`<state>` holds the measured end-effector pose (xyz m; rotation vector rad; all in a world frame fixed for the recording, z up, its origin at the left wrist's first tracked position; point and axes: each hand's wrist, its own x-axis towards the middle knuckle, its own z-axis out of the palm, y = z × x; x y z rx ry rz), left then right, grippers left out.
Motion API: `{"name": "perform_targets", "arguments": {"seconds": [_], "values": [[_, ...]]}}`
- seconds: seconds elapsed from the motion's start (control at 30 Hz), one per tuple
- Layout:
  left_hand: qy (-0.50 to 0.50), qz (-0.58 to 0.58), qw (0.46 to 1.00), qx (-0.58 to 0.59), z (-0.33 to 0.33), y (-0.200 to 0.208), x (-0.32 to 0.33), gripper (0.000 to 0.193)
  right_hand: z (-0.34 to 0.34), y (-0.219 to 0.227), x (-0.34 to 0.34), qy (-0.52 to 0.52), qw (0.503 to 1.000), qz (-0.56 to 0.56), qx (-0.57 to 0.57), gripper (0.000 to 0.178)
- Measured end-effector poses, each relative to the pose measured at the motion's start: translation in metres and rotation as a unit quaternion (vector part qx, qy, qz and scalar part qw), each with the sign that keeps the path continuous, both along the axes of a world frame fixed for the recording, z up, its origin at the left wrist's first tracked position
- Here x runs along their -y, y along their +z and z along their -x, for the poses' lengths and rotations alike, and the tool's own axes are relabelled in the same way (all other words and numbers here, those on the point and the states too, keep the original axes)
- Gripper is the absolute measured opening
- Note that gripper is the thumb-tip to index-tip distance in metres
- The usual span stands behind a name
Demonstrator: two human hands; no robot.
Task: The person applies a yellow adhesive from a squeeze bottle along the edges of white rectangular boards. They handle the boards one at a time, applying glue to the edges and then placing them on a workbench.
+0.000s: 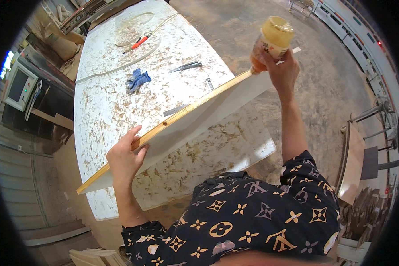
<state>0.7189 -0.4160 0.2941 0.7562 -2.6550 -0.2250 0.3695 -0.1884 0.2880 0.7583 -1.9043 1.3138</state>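
A long white panel [199, 119] stands on edge across the worktable, its bare yellowish wood edge [186, 110] turned up. My left hand [125, 156] grips that edge near its left end, thumb on the near face and fingers over the top. In my right hand [281, 66] is a squeeze bottle [272, 42], tipped upside down, with amber liquid inside and its nozzle at the far right end of the edge. The right fingers wrap round the bottle's lower part.
On the white, brown-smeared worktable [106, 119] lie blue gloves [138, 80], a grey pointed tool [186, 66], a metal ruler [175, 110], a red-handled tool [141, 42] and a pale hose [119, 70]. A control screen [20, 86] stands left; a long machine [363, 44] runs along the right.
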Motion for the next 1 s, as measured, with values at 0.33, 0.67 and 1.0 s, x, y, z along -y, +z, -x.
{"name": "perform_targets", "arguments": {"seconds": [0.33, 0.67, 1.0], "values": [[0.006, 0.003, 1.0, 0.02, 0.007, 0.004, -0.005, 0.055, -0.019, -0.026, 0.02, 0.093, 0.991, -0.057, -0.077, 0.043], [0.004, 0.009, 1.0, 0.021, 0.012, 0.003, -0.009, 0.052, -0.007, -0.017, 0.01, 0.078, 0.996, 0.003, -0.038, 0.041], [-0.002, 0.01, 1.0, 0.015, 0.011, 0.002, -0.008, 0.052, 0.018, -0.007, -0.014, 0.02, 1.0, 0.013, -0.01, 0.041]]}}
